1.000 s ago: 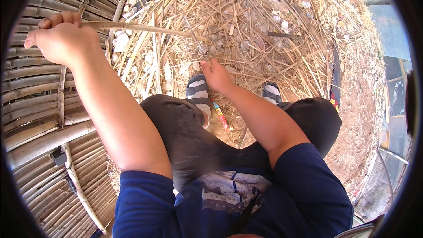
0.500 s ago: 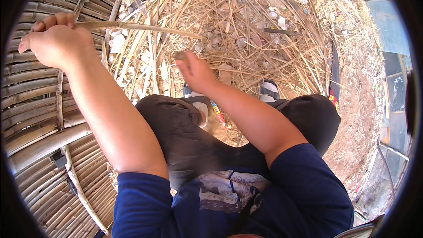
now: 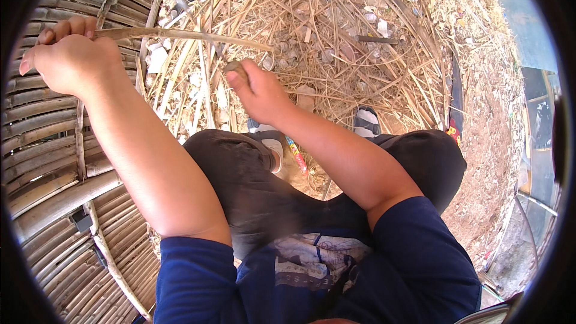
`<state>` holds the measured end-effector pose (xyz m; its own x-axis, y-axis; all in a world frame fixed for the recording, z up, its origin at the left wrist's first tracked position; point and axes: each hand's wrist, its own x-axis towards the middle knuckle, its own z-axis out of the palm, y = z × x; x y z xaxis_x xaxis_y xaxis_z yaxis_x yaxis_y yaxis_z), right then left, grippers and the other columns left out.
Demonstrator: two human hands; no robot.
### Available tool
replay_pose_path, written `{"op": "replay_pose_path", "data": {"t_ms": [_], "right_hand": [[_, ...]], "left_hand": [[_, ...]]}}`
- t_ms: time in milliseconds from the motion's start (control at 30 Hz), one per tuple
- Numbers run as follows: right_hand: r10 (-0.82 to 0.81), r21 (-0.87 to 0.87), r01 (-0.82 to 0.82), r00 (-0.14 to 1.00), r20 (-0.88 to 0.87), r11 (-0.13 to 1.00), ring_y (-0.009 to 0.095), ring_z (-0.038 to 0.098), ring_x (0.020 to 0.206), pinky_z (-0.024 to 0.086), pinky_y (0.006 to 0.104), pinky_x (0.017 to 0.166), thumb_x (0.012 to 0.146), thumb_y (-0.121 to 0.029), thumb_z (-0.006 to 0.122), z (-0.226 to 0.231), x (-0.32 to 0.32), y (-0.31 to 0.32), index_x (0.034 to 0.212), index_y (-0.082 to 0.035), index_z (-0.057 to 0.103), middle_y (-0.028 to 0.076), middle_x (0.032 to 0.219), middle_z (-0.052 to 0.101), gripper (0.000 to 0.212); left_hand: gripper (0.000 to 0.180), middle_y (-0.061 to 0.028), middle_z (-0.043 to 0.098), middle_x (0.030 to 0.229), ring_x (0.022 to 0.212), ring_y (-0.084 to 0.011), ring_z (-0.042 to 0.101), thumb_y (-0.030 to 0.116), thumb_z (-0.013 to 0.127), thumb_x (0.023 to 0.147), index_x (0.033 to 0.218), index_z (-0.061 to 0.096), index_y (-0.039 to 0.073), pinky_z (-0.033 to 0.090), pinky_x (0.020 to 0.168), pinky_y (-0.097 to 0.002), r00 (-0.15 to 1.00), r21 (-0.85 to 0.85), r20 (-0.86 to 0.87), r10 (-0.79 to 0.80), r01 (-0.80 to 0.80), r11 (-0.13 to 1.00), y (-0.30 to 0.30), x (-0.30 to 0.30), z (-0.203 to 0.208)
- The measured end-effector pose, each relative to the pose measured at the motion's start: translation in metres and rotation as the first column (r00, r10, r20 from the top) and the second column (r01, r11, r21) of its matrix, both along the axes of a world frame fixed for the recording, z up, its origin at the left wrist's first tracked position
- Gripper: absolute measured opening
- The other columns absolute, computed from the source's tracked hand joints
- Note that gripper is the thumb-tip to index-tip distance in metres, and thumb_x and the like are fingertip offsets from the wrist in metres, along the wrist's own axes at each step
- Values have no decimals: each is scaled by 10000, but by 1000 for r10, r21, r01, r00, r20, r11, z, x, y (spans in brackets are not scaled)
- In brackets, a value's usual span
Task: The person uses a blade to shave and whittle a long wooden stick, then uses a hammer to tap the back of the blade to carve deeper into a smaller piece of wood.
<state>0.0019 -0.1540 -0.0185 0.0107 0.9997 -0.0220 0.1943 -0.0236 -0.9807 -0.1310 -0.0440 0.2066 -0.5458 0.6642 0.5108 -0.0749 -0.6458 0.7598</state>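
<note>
Up at the left, in front of the slatted wall, my left hand (image 3: 75,54) is closed around one end of a long, slightly curved bamboo strip (image 3: 186,35). The strip reaches rightward over the litter, its far end thin and free. My right hand (image 3: 261,90) is closed in a fist near the middle, below that free end. A short, round, wood-coloured handle (image 3: 235,69) pokes out past its thumb. Whatever else belongs to the handle is hidden by the fist. Hand and strip are apart in the picture.
A bamboo slat wall (image 3: 48,138) stands close on the left. Dry stalks and straw (image 3: 336,42) cover the ground ahead, with white scraps (image 3: 382,28) among them. A colourful wrapper (image 3: 296,155) lies between my feet. Bluish panels (image 3: 534,36) stand at the right.
My right hand has risen slightly and shifted left, showing more of the handle. My left hand and the bamboo strip have moved slightly left.
</note>
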Motion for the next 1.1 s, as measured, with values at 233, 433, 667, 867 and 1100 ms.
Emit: {"op": "replay_pose_path", "data": {"t_ms": [233, 433, 667, 867, 1100], "right_hand": [[-228, -90, 253, 948, 223, 963, 469, 657, 995, 499, 518, 899, 1027, -447, 455, -110, 4, -13, 1282, 44, 531, 279, 1000, 688, 558], [-146, -342, 214, 966, 215, 915, 464, 635, 1105, 482, 502, 971, 976, -537, 527, -103, 31, -9, 1280, 109, 542, 350, 1150, 645, 714], [-59, -171, 89, 982, 177, 981, 400, 683, 912, 517, 486, 796, 892, -409, 716, -37, 4, -6, 1184, 20, 566, 266, 946, 677, 541], [25, 165, -47, 991, 131, 985, 380, 696, 746, 529, 468, 657, 898, -212, 697, -10, -16, 4, 1127, -27, 543, 195, 832, 691, 332], [-38, -356, 243, 867, 497, 902, 405, 687, 988, 536, 474, 880, 837, -199, 687, -143, 42, -15, 1256, -15, 550, 262, 1028, 700, 477]], "left_hand": [[549, -2, 283, 660, 567, -164, 215, 556, 199, 1074, 820, 361, 98, 248, 516, -300, 998, -16, 32, 59, -58, 998, 3, -4, -3], [573, 2, 346, 639, 560, -163, 268, 556, 152, 1075, 809, 381, 103, 269, 540, -309, 995, -56, 63, 71, -67, 996, 2, -12, -2], [524, 5, 254, 638, 564, -160, 206, 524, 190, 1085, 814, 348, 104, 243, 519, -302, 997, -30, 45, 63, -62, 998, 1, -10, -4], [527, 5, 241, 638, 566, -154, 200, 536, 199, 1082, 806, 341, 110, 246, 534, -302, 998, -18, 31, 51, -51, 999, 0, -8, -4], [535, 5, 245, 641, 566, -152, 198, 553, 216, 1077, 800, 340, 112, 239, 534, -299, 999, -7, 33, 9, -9, 1000, 3, -17, -5]]}}
